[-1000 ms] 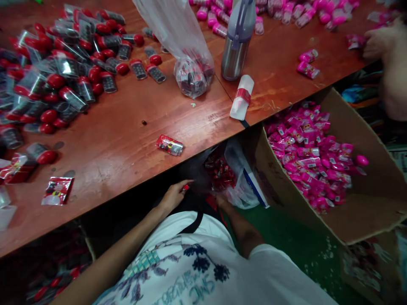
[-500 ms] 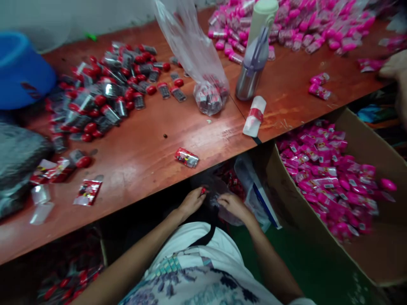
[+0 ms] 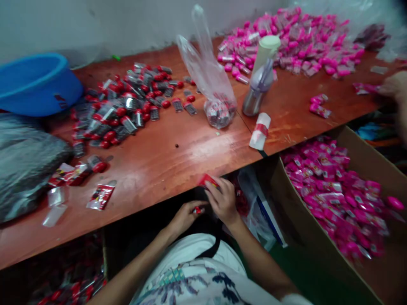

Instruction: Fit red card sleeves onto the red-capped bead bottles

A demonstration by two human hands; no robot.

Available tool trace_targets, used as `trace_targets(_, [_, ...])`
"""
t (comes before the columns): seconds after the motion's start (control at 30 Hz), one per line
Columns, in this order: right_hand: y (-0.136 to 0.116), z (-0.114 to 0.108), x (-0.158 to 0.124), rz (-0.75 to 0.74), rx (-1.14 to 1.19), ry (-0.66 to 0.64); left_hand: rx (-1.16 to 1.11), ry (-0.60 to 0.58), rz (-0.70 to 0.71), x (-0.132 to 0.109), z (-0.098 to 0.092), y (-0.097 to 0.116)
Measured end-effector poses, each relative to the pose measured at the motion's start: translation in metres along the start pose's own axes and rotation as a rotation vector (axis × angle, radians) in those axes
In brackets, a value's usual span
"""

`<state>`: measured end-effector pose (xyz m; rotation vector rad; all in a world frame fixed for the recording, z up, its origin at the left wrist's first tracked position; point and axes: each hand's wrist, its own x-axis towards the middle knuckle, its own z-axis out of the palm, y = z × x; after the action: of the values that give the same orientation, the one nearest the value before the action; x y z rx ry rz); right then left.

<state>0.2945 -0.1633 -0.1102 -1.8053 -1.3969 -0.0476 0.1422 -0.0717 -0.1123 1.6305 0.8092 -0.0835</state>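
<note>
My right hand is at the front edge of the brown table, its fingers closed over a small red packet lying there. Just below the edge, close to my body, my left hand pinches a small red piece between its fingertips. The two hands are almost touching. A heap of red-capped packed items lies on the table's far left half. Loose red packets lie near the front left.
A clear plastic bag with items, a steel bottle and a white roll with red tape stand mid-table. Pink packets cover the far right. An open cardboard box of pink packets sits at right. Blue basin far left. Another person's hand.
My right hand came up from the bag under the table and closed on the red packet at the edge. My left hand stayed low with its red piece. The view tilted upward.
</note>
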Motion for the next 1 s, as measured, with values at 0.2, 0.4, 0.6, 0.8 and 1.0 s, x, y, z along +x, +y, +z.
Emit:
trace_targets(0.2, [0.057,-0.001,-0.091,0.315,-0.026,0.028,-0.593,0.064,-0.094,-0.052,-0.017,0.039])
trace_targets(0.4, [-0.044,-0.001,-0.032,0.307,0.601,-0.206,-0.461,0.206,0.176,-0.076,-0.030,0.074])
trace_targets(0.6, [-0.129,0.022,0.038,0.378,1.004,-0.375,-0.544,0.481,0.223,-0.099,-0.058,0.066])
trace_targets(0.8, [-0.150,0.039,0.070,0.226,0.939,-0.551,-0.663,0.675,0.163,-0.136,-0.100,0.050])
trace_targets(1.0, [-0.183,0.068,0.104,-0.122,0.743,-0.788,-0.846,0.884,0.110,-0.153,-0.125,0.023])
